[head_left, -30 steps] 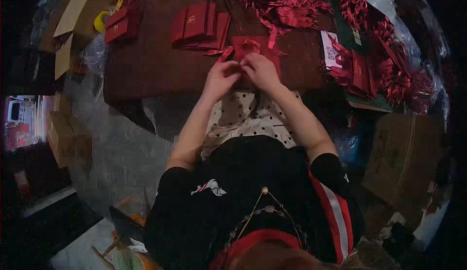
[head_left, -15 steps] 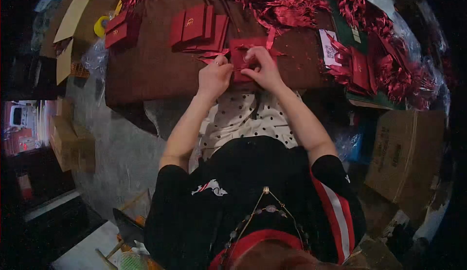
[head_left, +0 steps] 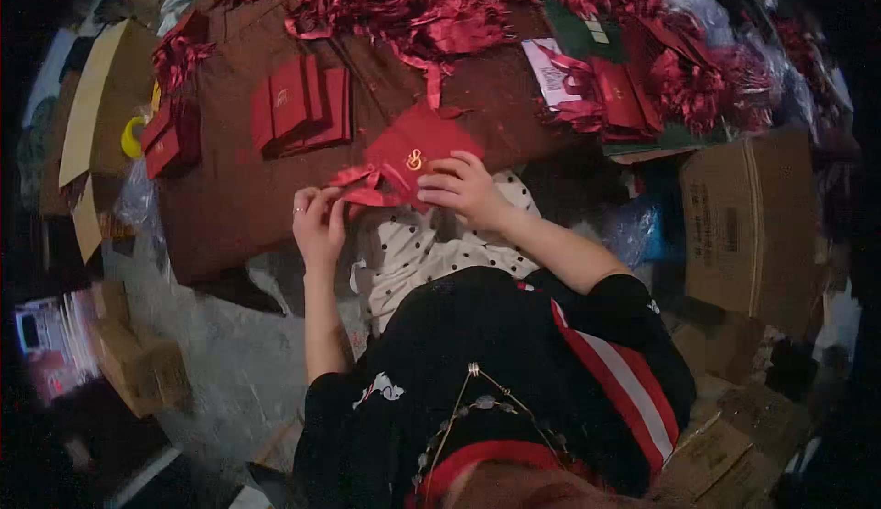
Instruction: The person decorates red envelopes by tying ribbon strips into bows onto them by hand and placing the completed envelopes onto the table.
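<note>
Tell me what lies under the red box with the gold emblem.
Under the red box lies the brown table, red ribbon trailing left. The right hand hides its near edge.

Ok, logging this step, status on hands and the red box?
Left hand pinching the ribbon. Right hand holding the red box at the table edge. Nothing blocking.

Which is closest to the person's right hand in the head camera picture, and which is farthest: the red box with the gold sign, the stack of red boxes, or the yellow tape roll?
1. Red box with the gold sign: touching the right hand, just above it.
2. Stack of red boxes: farther up the table, to the left.
3. Yellow tape roll: farthest, at the table's left edge.
</note>
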{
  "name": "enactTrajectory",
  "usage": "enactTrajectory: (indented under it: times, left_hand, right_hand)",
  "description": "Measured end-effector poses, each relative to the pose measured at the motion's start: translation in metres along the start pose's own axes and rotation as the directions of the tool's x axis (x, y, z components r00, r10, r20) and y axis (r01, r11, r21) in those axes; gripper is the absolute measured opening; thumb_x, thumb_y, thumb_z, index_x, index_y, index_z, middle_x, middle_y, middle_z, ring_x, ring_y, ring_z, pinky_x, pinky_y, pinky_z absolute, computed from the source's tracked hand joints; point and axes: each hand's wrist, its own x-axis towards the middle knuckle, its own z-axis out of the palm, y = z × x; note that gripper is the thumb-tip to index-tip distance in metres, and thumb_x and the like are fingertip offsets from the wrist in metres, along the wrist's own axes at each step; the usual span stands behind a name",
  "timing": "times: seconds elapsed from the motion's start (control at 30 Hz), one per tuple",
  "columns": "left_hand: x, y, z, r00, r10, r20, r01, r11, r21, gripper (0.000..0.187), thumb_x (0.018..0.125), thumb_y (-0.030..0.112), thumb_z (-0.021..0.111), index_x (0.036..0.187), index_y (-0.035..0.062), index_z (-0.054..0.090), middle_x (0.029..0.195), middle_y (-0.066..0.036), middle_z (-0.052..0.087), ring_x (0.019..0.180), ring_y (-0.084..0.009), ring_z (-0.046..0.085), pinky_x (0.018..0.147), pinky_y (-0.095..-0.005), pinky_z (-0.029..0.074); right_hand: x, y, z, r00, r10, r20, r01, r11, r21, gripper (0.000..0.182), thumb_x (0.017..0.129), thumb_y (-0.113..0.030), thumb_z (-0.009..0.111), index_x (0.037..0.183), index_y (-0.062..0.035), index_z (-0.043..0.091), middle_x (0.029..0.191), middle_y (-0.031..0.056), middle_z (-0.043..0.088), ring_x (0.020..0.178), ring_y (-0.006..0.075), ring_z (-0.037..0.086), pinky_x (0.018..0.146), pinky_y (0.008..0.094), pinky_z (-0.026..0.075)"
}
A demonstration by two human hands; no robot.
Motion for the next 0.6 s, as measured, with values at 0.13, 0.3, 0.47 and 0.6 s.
enactTrajectory:
  times: [0.13,0.3,0.47,0.6]
  left_hand:
    - [0.004,0.02,0.01,0.994,0.065,0.088,-0.067,0.998,0.021,0.044,0.083,0.02,0.077,0.123,0.0106,0.065,0.116,-0.012,0.056,0.102,-0.0313,0.058,0.083,-0.0406,0.05]
    - [0.006,0.022,0.022,0.996,0.074,0.041,-0.079,0.987,0.142,0.043,0.082,0.023,0.079,0.12,0.0117,0.066,0.114,-0.011,0.058,0.105,-0.034,0.057,0.09,-0.0424,0.047]
    - [0.002,0.015,0.027,0.997,0.081,0.004,-0.081,0.983,0.163,0.04,0.081,0.023,0.079,0.117,0.0113,0.068,0.112,-0.011,0.059,0.105,-0.0326,0.058,0.091,-0.0419,0.048]
    - [0.004,0.024,0.024,0.998,0.069,0.009,-0.07,0.987,0.146,0.039,0.081,0.022,0.078,0.117,0.0104,0.068,0.111,-0.012,0.059,0.105,-0.0333,0.057,0.091,-0.0426,0.047]
  right_hand:
    - [-0.014,0.02,-0.064,0.95,-0.174,-0.26,0.141,0.98,-0.142,0.026,0.087,-0.013,0.064,0.111,-0.02,0.072,0.115,-0.0024,0.072,0.112,0.0247,0.067,0.106,0.0512,0.046]
    - [-0.044,0.059,-0.183,0.879,0.018,-0.476,-0.203,0.918,-0.339,0.03,0.087,-0.006,0.053,0.108,-0.0104,0.075,0.117,0.0086,0.072,0.116,0.0314,0.065,0.109,0.0522,0.04]
    - [-0.107,0.113,-0.206,0.799,0.052,-0.599,-0.377,0.82,-0.431,0.041,0.082,0.007,0.059,0.115,-0.0119,0.072,0.118,0.0083,0.071,0.118,0.034,0.064,0.106,0.056,0.042]
    - [-0.134,0.124,-0.19,0.753,0.319,-0.575,-0.556,0.776,-0.298,0.041,0.08,-0.002,0.06,0.118,-0.0138,0.068,0.118,0.0074,0.07,0.118,0.0324,0.063,0.106,0.0561,0.043]
